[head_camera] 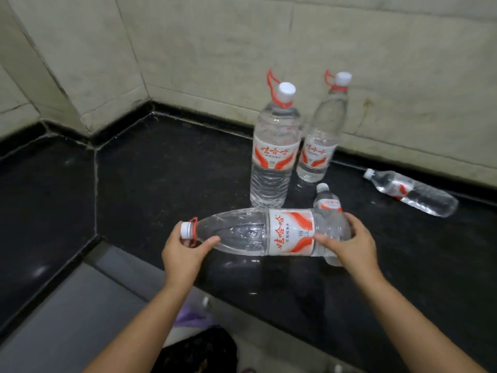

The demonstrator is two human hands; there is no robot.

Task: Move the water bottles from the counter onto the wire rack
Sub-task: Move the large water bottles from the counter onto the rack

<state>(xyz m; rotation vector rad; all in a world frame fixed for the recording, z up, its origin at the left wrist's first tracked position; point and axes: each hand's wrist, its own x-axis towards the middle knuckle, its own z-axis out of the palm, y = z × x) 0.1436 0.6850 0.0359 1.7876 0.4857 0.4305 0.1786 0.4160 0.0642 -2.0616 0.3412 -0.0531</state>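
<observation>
Over a black worktop (139, 168) in a tiled corner, a person holds a large water bottle (269, 232) level, left hand (185, 251) wrapped round its neck, right hand (349, 244) gripping its base. Two tall bottles (274, 154) stand behind, two small ones beside. The carry is beginning; next comes a turn toward the wire rack, which is out of view.
</observation>
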